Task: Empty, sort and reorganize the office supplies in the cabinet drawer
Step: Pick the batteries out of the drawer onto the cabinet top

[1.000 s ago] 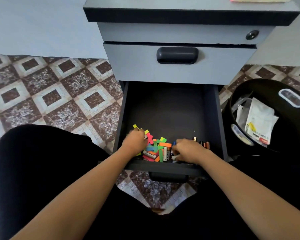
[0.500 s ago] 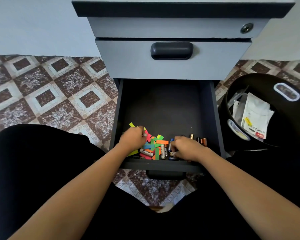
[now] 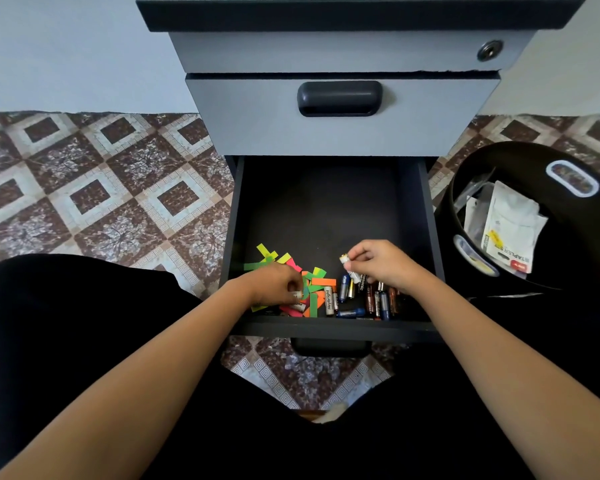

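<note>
- The right hand pinches a battery between its fingertips and holds it above the drawer floor, probably to sort it with the batteries in the front-right corner.
- The left hand is curled among the paper strips at the front-left; I cannot tell whether it grips anything.

Patterned tile floor under a plain pale-blue wall
Brown-and-cream diamond tiles, evenly lit; a grey drawer cabinet stands against the wall, a black bin just beside it.
</note>
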### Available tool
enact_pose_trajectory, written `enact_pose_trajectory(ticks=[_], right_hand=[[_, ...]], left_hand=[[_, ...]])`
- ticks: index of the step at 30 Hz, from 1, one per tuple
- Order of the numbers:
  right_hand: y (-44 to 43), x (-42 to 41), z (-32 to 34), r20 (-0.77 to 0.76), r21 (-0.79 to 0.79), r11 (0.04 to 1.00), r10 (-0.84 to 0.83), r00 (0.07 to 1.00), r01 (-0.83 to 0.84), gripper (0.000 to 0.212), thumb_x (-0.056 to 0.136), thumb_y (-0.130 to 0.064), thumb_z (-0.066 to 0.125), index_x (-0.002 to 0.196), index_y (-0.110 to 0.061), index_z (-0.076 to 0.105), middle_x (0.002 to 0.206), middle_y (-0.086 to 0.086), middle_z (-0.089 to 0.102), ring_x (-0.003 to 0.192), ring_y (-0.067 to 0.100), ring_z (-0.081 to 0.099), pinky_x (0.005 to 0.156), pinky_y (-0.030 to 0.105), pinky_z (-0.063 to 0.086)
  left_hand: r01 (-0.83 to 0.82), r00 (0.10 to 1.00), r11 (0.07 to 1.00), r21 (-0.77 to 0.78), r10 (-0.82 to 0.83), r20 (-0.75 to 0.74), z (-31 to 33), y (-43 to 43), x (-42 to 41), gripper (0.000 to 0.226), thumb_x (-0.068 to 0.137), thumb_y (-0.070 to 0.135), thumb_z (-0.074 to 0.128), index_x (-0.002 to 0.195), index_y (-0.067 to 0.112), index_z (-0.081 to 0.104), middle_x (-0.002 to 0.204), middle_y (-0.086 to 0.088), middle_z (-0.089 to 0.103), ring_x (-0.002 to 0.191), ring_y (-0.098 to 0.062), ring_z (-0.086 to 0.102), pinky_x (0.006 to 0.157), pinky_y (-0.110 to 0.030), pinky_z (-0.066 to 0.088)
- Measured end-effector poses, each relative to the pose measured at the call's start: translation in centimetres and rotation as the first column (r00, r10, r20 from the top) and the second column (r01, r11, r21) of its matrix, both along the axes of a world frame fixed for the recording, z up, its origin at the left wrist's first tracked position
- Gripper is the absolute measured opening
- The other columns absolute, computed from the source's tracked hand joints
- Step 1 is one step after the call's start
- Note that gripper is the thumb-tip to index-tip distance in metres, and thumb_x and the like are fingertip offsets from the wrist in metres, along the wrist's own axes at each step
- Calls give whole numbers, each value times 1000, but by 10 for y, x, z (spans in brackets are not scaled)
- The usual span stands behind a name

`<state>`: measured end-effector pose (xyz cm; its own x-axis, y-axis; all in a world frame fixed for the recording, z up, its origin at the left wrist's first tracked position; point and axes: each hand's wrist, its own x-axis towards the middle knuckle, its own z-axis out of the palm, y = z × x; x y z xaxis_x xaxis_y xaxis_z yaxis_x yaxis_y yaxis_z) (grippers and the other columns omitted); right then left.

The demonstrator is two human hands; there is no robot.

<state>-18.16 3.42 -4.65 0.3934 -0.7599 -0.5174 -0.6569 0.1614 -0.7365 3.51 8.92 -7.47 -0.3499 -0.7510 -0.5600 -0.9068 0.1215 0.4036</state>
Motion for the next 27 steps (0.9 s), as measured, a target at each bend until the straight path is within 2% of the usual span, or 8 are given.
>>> enact_pose_trajectory(ticks=[4, 10, 14, 16, 18, 20, 23, 27], right_hand=[[-1, -1, -2, 51, 28, 994, -106, 993, 104, 29, 88, -20, 65, 116, -12, 64, 100, 2, 65, 91, 15, 62, 70, 23, 52], [2, 2, -3, 111, 113, 972, -217, 970, 205, 30, 88, -20, 65, 116, -11, 64, 101, 1, 65, 93, 14, 60, 72, 24, 52], [8, 11, -7, 21, 125, 976, -182, 983, 178, 21, 87, -21, 65, 104, -9, 68, 93, 1, 65, 86, 11, 60, 68, 22, 51], [12, 17, -11, -37, 125, 982, -139, 990, 143, 17, 87, -21, 66, 96, -8, 69, 85, 2, 65, 79, 11, 61, 68, 22, 51], [15, 24, -14, -123, 123, 989, -71, 990, 86, 18, 87, -24, 66, 93, -8, 70, 78, 1, 65, 67, 10, 59, 64, 21, 50], [17, 32, -16, -213, 106, 994, 6, 977, 17, 20, 87, -26, 66, 94, -8, 71, 73, -1, 64, 60, 9, 57, 61, 20, 48], [22, 43, -20, -315, 51, 996, 86, 945, -74, 21, 87, -26, 67, 93, -6, 69, 80, 4, 66, 60, 10, 57, 64, 25, 50], [34, 52, -26, -448, -78, 976, 147, 882, -203, 27, 87, -22, 67, 67, -9, 54, 69, 5, 56, 67, 21, 57, 55, 27, 43]], left_hand=[[43, 999, 998, 34, -44, 21, -2, 1, -2, 29, 89, 32, 61, 109, 12, 63, 107, -3, 61, 97, -18, 55, 81, -28, 45], [150, 981, 989, 18, -151, 122, -5, 4, -6, 27, 88, 22, 61, 111, 11, 63, 110, -7, 61, 100, -23, 55, 87, -35, 46], [57, 994, 998, -1, -57, 92, -5, 4, -5, 23, 90, 24, 57, 101, 6, 66, 100, -10, 63, 90, -24, 57, 75, -31, 45], [-55, 998, 998, 1, 55, 23, -1, 1, -3, 26, 91, 29, 58, 94, 4, 66, 91, -12, 63, 82, -23, 55, 68, -30, 40], [-203, 976, 979, -2, 202, -77, 4, -3, 3, 28, 89, 32, 61, 94, 6, 68, 90, -7, 64, 80, -19, 57, 69, -30, 45], [-406, 888, 913, 45, 406, -215, 10, -5, 8, 15, 87, 27, 66, 86, 13, 69, 81, -1, 64, 71, -13, 56, 65, -24, 45], [-662, 636, 726, 185, 675, -374, 19, -8, 13, 5, 84, 14, 68, 84, 10, 70, 76, -4, 64, 69, -14, 55, 64, -24, 45], [-758, 446, 577, 305, 800, -402, 24, -10, 19, 11, 85, 11, 67, 93, 5, 69, 85, -11, 67, 76, -18, 60, 69, -27, 49]])
